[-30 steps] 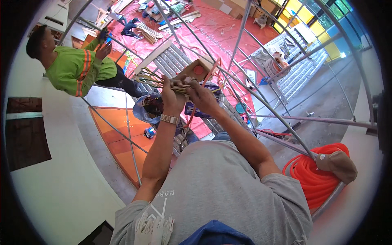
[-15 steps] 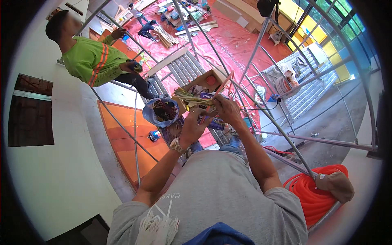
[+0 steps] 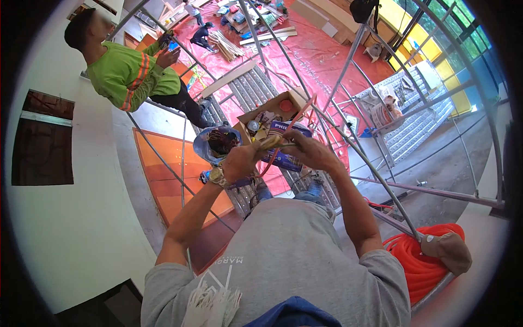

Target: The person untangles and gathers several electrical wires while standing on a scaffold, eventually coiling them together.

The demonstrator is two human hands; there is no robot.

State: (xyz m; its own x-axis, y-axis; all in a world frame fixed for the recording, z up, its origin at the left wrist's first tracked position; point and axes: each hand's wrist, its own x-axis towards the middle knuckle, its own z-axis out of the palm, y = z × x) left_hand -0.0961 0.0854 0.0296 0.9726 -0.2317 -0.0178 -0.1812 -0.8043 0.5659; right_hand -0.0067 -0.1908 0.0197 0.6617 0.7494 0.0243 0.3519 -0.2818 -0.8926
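My left hand (image 3: 242, 162), with a watch at its wrist, is closed round one end of a bundle of yellowish strands (image 3: 271, 143). The other end sits between the closed fingers of my right hand (image 3: 313, 152). Whether the strands are wires or strips I cannot tell. Just beyond my hands is an open cardboard box (image 3: 256, 111) with small parts and a purple carton (image 3: 289, 128) in it. A blue bag or bucket (image 3: 199, 147) full of dark reddish wires stands left of the box. A thin orange-pink tube (image 3: 306, 106) curves up beside my right hand and down behind the bundle.
Scaffold tubes (image 3: 351, 143) cross on both sides, over perforated metal planks (image 3: 253, 87). A co-worker in a green shirt (image 3: 128, 73) stands at the left. Coiled orange hose (image 3: 400, 245) and a brown cap (image 3: 448, 252) are at the lower right. Far below, people work on red sheeting (image 3: 305, 60).
The yellowish strands, earlier stretched out leftward over the box, are now gathered short between my hands. My left hand moved left. The co-worker's hands have come up closer together.
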